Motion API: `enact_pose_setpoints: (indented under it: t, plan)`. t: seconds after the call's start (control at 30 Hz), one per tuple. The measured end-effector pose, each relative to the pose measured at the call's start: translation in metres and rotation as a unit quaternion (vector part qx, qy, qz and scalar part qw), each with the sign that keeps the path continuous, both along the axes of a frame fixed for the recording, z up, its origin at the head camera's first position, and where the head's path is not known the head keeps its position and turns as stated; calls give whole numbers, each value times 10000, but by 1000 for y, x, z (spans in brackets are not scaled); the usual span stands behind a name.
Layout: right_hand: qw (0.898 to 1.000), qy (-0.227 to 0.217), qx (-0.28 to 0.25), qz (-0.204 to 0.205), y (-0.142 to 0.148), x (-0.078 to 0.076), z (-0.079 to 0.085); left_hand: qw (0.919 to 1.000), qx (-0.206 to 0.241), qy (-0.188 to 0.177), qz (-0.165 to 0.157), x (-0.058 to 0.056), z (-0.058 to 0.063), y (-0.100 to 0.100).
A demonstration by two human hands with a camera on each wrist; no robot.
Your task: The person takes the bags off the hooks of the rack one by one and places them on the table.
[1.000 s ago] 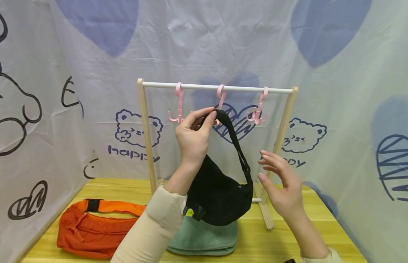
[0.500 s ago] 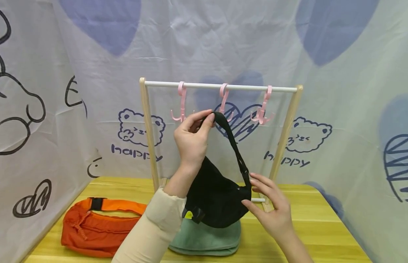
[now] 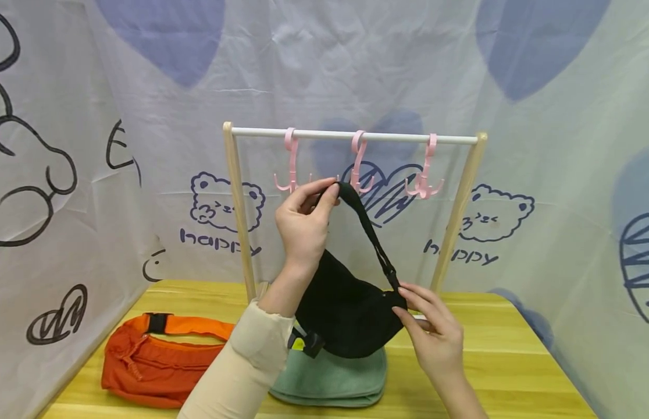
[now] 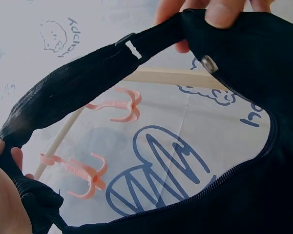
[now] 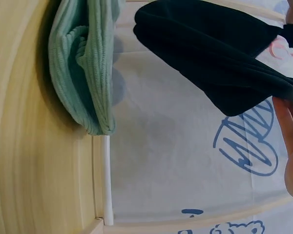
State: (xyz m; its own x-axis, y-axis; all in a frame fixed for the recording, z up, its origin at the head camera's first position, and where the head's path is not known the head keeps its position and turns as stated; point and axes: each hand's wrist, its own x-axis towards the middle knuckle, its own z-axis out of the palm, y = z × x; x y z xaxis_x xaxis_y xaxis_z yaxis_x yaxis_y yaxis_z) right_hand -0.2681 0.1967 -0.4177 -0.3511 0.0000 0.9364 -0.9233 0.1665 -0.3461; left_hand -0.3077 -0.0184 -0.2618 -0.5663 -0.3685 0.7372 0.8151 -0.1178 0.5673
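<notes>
A black shoulder bag [image 3: 350, 317] hangs in the air in front of the rack in the head view. My left hand [image 3: 306, 224] pinches the top of its strap between thumb and fingers, just below the middle hook's level. With thumb and fingertips, my right hand [image 3: 434, 329] pinches the bag's right end where the strap joins it. The left wrist view shows the black strap [image 4: 88, 78] arching over the zipped opening, a hand at each end. From the right wrist, the black bag [image 5: 210, 53] is seen from below, raised off the table.
A white-railed wooden rack [image 3: 450, 233] stands behind the bag, with pink hooks [image 3: 291, 160] on its rail. An orange waist bag [image 3: 162, 366] lies at left on the yellow wooden table [image 3: 513, 361]. A folded green corduroy bag [image 3: 335, 378] sits beneath the black bag.
My right hand has come left and down from beside the rack's post to grip the bag's right end. My left hand keeps its pinch on the strap, nearly in place.
</notes>
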Motion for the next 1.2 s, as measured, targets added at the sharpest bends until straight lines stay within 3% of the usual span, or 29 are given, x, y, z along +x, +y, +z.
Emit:
enact_pose_setpoints:
  t: [0.5, 0.87, 1.07, 1.2]
  plan:
    - [9960, -354, -542, -619, 3, -8, 8, 9989, -380, -266, 86, 2, -21, -25]
    - [9918, -454, -934, -751, 8, -18, 11, 9971, -677, -284, 204, 10, -39, -38]
    - [9901, -427, -1124, -729, 9, -22, 15, 9937, -937, -422, 454, 15, -53, -46]
    - [9870, -496, -1282, -830, 11, -25, 12, 9867, -1394, -331, 771, 15, -68, -52]
